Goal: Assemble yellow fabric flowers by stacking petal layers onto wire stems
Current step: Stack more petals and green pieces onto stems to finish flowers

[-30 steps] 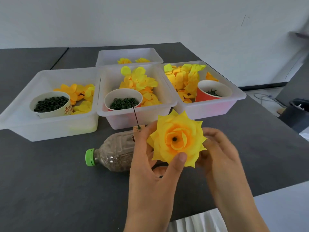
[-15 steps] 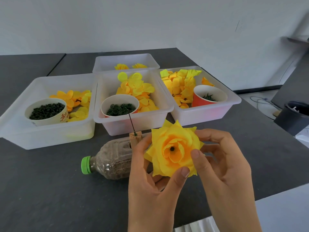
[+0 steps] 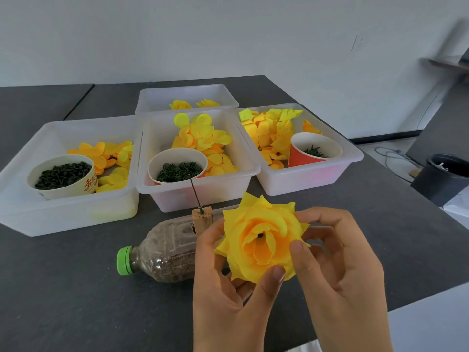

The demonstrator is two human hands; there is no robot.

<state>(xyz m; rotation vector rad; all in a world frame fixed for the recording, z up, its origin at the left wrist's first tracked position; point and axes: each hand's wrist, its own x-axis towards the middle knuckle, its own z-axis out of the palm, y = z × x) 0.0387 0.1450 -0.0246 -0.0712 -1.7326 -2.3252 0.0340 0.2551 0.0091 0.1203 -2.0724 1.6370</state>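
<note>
A layered yellow fabric flower (image 3: 261,240) with a dark centre faces me above the table's front. My left hand (image 3: 225,288) cups it from below and the left, thumb on its lower edge. My right hand (image 3: 337,262) holds its right side, thumb pressed on the outer petals and fingers curled behind. Behind the flower a thin dark wire stem (image 3: 196,191) stands upright in a wooden block (image 3: 201,221) fixed on a lying sand-filled bottle (image 3: 162,252). Loose yellow petal layers fill the white bins: left bin (image 3: 76,214), middle bin (image 3: 203,184), right bin (image 3: 317,176).
Cups of dark green parts sit in the bins: a white cup (image 3: 62,176), a middle cup (image 3: 177,168) and a red cup (image 3: 314,151). A fourth bin (image 3: 187,97) stands behind. A black bucket (image 3: 444,176) sits on the floor beyond the table's right edge.
My right hand has come round the flower's right side, thumb now on the front petals. The flower has tilted slightly and sits a little lower in view.
</note>
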